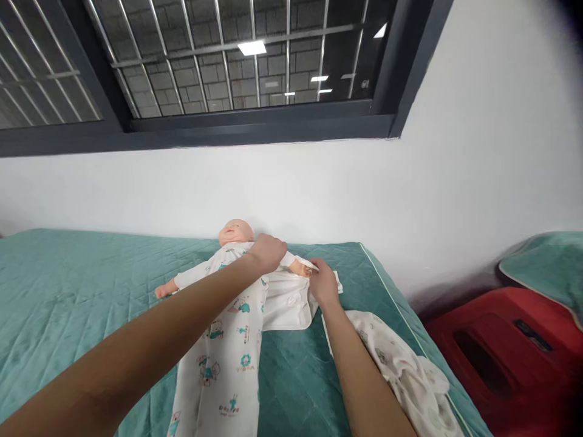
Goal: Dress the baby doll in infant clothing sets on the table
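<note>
A big white wall (pixel 282 188) stands behind everything, and a bed (pixel 82 273) with a soft green cover is pushed up near it. High on the wall is a window (pixel 255 124) with a dark frame, and thin metal bars and gray blocks show through the glass. To the right of the bed is a red plastic thing (pixel 492 315) with some green cloth (pixel 542 261) on top. On the bed lies a long white suit (pixel 228 364) with little green and pink pictures on it, spread over the front of the doll. Near the right edge of the bed is a crumpled white cloth (pixel 396 358) with small prints. The doll (pixel 237 232) lies on its back on the bed, its head close to the wall and its arms out to the sides. A plain white cloth (pixel 286 300) lies flat beside it, just below its arm on the right side. The left hand (pixel 268 252) is bent down at the doll's shoulder, and I can't tell if its fingers are pinching anything. The right hand (pixel 324 282) is by the doll's little hand (pixel 300 268), thumb and finger pinching a thin white cloth edge (pixel 310 263).
</note>
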Available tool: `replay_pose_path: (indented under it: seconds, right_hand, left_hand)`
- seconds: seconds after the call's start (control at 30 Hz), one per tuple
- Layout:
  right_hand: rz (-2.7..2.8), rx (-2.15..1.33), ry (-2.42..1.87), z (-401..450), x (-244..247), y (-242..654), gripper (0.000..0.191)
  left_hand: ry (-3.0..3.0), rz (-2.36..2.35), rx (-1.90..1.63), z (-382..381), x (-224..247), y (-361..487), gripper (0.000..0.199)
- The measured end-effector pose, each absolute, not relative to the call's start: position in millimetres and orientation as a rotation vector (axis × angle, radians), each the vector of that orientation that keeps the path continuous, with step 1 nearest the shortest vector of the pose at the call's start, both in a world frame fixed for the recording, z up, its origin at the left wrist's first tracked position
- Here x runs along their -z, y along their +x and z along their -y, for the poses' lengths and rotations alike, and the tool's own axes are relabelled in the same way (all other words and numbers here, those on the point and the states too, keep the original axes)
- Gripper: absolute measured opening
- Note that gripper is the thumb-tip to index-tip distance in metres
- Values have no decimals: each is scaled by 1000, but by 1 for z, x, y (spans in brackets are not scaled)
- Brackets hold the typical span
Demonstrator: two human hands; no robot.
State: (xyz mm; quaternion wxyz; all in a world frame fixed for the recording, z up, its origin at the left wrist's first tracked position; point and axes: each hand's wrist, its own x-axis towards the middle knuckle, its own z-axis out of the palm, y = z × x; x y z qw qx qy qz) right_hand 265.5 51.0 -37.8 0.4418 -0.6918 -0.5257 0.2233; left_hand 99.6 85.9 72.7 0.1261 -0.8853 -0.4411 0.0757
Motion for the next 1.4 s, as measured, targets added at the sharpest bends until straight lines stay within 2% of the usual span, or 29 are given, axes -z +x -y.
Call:
replay_pose_path:
  seconds: [0.23,0.47,0.6,0.67,0.77,0.9,1.03,1.2,1.4]
  right_hand:
    - [1087,-733,-1429,-64,46,277,26]
    - [858,-873,-1266,-58,37,277,30]
    - [747,-886,-1195,-56,36,276,30]
    - [798,-782,-1225,-56,37,278,34]
    - [1028,-555,-1339,-53,37,276,41]
    - [1189,-486,-1422,-44,26,258,30]
    - [1298,-606,-1433,-32,18,228,24]
    - [1688,-786,-1526,-22,23,195,34]
    - [1628,-980,-1458,-21,27,181,38]
  left_hand:
    - [-2609,1276,-177,-89,-70,87,27]
    - [-2681,1303,-132,-94,-46,100,34]
    - [-2681,1339,-91,-84,-44,101,32]
    - [-2686,1351,33,-72,-48,86,30]
    - [-2673,1514,530,-50,-47,43,29]
    - [-2309,2050,1176,-36,-29,-27,39]
    - [-2355,2264,1150,-38,-11,-70,50]
    - [-2540,2327,1010,-35,-13,-88,44]
    - [-2490,2526,1301,-36,-17,-79,52]
